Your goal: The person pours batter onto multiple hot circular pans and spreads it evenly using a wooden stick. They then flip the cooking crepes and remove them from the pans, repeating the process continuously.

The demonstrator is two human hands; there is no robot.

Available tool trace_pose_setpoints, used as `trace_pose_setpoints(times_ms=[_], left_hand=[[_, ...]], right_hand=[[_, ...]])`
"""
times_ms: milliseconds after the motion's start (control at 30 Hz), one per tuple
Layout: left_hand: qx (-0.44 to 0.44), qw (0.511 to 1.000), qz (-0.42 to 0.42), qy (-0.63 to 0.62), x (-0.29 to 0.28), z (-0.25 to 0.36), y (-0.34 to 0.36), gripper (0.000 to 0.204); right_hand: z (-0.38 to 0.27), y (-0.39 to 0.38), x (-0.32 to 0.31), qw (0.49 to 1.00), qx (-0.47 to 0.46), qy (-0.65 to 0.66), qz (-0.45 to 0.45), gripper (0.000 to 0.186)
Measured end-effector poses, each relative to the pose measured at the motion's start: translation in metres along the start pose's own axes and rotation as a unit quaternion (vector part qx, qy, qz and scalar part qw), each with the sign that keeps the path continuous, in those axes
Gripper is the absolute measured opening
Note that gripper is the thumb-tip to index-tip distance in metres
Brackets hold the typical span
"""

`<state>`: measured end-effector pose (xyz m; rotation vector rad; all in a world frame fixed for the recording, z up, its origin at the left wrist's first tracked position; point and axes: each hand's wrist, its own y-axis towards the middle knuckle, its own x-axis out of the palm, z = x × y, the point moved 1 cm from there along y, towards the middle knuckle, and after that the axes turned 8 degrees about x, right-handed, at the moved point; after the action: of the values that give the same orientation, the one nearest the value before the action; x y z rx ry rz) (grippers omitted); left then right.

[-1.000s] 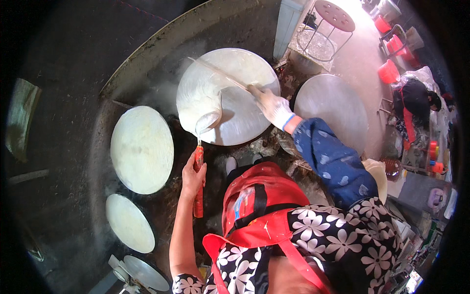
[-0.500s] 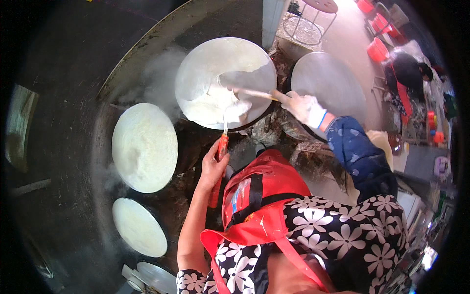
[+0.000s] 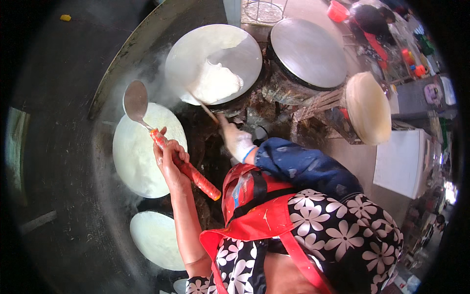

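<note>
My left hand (image 3: pixel 171 159) is wrapped round the red handle of a metal ladle (image 3: pixel 135 101), whose bowl hangs above the far edge of the left griddle's pale batter sheet (image 3: pixel 147 157). My right hand (image 3: pixel 236 139), in a white glove, grips a thin wooden batter spreader (image 3: pixel 204 108). Its far end is blurred by motion at the near rim of the upper round griddle (image 3: pixel 249 56). On that griddle lies a thick white mound of batter (image 3: pixel 220 82), with a thin pale layer over the left part and bare grey metal at right.
Another pale round sheet (image 3: pixel 155 240) cooks at lower left. A bare metal griddle (image 3: pixel 309 54) stands at upper right. Near it is a stack of thin round pancakes (image 3: pixel 368 109), beside a white box-like cabinet (image 3: pixel 400 161). Steam rises at left. A person (image 3: pixel 372 27) bends at far upper right.
My left hand has lifted the ladle off the batter and swung it left over the neighbouring griddle. My right hand has come left and nearer with the spreader. The view has shifted.
</note>
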<state>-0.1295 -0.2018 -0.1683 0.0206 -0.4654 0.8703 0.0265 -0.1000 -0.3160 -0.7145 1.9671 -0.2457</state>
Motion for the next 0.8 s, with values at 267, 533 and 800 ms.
trace_pose_setpoints(times_ms=[267, 533, 800], left_hand=[[-0.133, 0.989, -0.06, -0.023, -0.051, -0.015, -0.027, 0.041], [-0.214, 0.974, -0.075, -0.008, -0.061, -0.025, -0.041, 0.038], [-0.219, 0.974, -0.064, -0.003, -0.038, -0.023, -0.04, 0.039]], right_hand=[[0.061, -0.006, -0.051, 0.984, -0.02, 0.047, 0.173, 0.057], [0.066, -0.028, -0.029, 0.987, -0.124, -0.012, 0.1, 0.061], [0.147, 0.013, -0.108, 0.982, -0.064, -0.044, 0.172, 0.057]])
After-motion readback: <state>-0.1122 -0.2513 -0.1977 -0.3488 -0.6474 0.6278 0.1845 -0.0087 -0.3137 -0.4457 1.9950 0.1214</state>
